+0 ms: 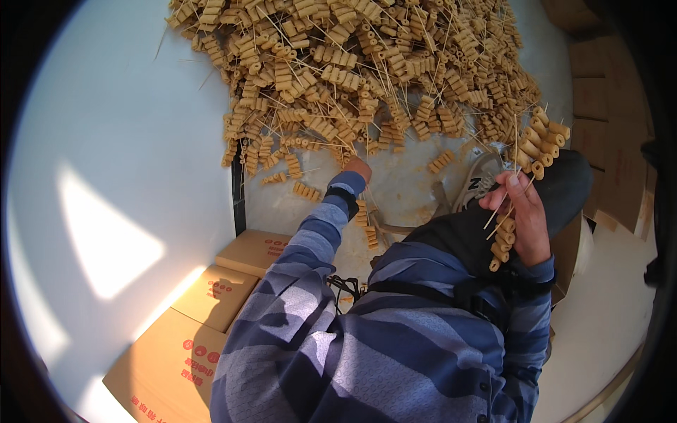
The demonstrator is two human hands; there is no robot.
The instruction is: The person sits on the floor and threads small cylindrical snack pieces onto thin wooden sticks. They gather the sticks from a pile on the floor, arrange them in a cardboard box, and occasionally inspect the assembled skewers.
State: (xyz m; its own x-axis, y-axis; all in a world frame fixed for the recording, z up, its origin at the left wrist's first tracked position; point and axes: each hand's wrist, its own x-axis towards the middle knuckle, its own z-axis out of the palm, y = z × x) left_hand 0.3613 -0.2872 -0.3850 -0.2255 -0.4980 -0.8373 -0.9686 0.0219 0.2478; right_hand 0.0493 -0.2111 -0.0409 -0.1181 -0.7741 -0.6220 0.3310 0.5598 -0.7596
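Skewered rolls are in your right hand — thumb and fingers closed on several; a looser pinch could drop some. Your left hand is at the heap reaching the floor's left edge — fingers hidden, can't tell the grip; tugging might start a slide.

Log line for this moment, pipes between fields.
left hand: at pile edge, grip unclear | right hand: holds skewers | boxes: both sides

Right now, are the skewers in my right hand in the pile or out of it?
Out: your right hand holds the skewers over the dark trousers, apart from the pile.
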